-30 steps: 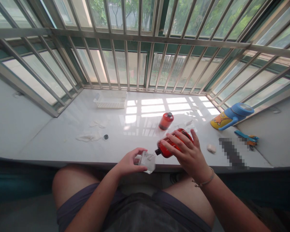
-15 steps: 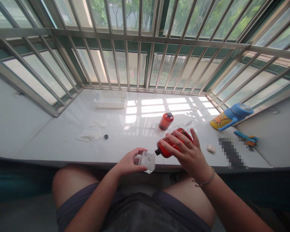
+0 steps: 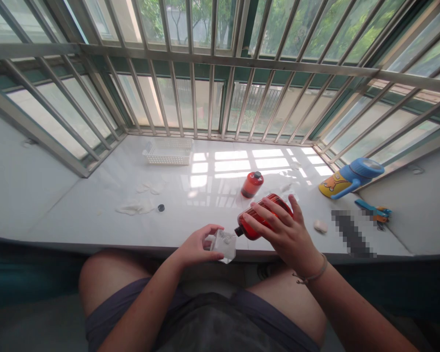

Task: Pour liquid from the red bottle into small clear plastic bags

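My left hand (image 3: 198, 248) is closed round a small clear, box-shaped container (image 3: 225, 246) at the front edge of the white sill, thumb below and fingers above. In my right hand (image 3: 280, 225) is a red translucent bottle (image 3: 253, 227), tipped so that its black neck points down and left, close beside the container's open top. My fingers lie over the bottle's upper side. A second red bottle (image 3: 253, 185) with a black cap stands just behind, holding some darker liquid at its base. A loose dark cap (image 3: 161, 208) lies left of my hands.
White gloves or crumpled tissue (image 3: 135, 207) lie on the left of the sill (image 3: 95, 195), before a white plastic basket (image 3: 167, 151). On the right are a blue-yellow flask (image 3: 350, 177), a pale lump (image 3: 320, 226), a blurred-out dark object (image 3: 353, 233) and keys (image 3: 379, 213). Metal bars line the window.
A thin stream between the bottle's neck and the container showed earlier and is no longer visible. Both hands keep nearly the same position.
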Demonstrator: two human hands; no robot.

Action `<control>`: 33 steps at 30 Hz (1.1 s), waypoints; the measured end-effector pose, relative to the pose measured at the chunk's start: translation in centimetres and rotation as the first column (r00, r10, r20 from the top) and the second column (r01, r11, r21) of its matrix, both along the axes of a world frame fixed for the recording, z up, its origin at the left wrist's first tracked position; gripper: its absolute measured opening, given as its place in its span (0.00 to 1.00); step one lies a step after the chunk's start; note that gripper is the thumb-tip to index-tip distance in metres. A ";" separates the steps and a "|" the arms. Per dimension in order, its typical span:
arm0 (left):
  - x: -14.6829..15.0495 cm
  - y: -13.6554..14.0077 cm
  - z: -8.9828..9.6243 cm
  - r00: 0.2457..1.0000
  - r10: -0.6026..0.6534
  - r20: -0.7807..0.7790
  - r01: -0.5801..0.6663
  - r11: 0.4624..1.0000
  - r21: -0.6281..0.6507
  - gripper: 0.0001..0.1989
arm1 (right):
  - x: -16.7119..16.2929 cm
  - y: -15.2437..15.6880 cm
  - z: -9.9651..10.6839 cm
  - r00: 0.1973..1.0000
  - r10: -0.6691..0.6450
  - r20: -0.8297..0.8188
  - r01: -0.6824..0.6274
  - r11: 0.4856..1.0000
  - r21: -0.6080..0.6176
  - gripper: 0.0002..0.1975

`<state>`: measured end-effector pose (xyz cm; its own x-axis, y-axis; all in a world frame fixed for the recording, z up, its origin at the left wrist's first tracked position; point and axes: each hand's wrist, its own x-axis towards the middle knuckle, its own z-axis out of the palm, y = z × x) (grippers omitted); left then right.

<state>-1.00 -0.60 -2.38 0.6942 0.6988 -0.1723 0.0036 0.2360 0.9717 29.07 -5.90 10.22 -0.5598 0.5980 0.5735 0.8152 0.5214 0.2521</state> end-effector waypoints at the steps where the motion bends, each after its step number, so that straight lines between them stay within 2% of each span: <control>1: 0.0 0.0 0.0 1.000 -0.001 -0.003 0.001 1.000 0.001 0.42 | 0.0 0.0 0.0 1.000 0.002 0.001 -0.002 1.000 0.002 0.23; 33: 0.0 -0.2 0.6 1.000 -0.001 -0.022 0.001 1.000 -0.016 0.41 | -0.8 0.2 0.7 0.997 0.026 0.075 -0.027 1.000 0.009 0.22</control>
<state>-1.04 -0.76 -1.77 0.6906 0.6955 -0.1984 0.0251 0.2512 0.9676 28.30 -5.70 10.92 -0.6169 0.5767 0.5356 0.7799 0.5394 0.3174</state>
